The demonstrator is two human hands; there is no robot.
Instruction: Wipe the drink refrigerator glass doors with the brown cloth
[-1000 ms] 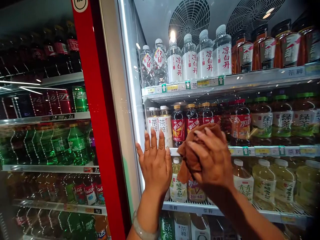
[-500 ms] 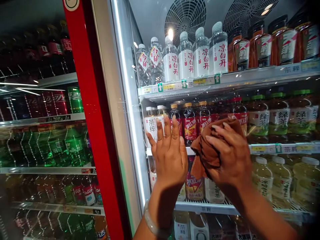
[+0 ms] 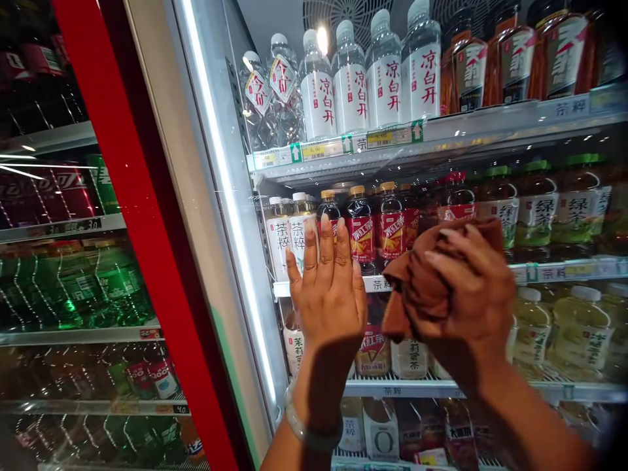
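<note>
A brown cloth (image 3: 417,288) is bunched up in my right hand (image 3: 471,288), whose fingers press it toward the glass door (image 3: 314,196). My left hand (image 3: 326,294) is held flat with its fingers spread, palm toward the same glass, and nothing in it. A pale bangle (image 3: 309,425) circles my left wrist. Behind the glass, level with my fingers, stand iced tea bottles (image 3: 360,226) with red labels and orange caps. The cloth hides some bottles behind it.
Upper shelf bottles of water (image 3: 318,98) and dark amber drinks (image 3: 471,65) stand in rows. Green tea bottles (image 3: 540,203) are at the right. A bright light strip (image 3: 220,170) and a red cooler frame (image 3: 132,248) run down the left, beside another drinks cooler (image 3: 73,337).
My right hand with the cloth has moved slightly right, away from the left hand. The view has shifted, so the red frame and upper shelf sit farther left and higher.
</note>
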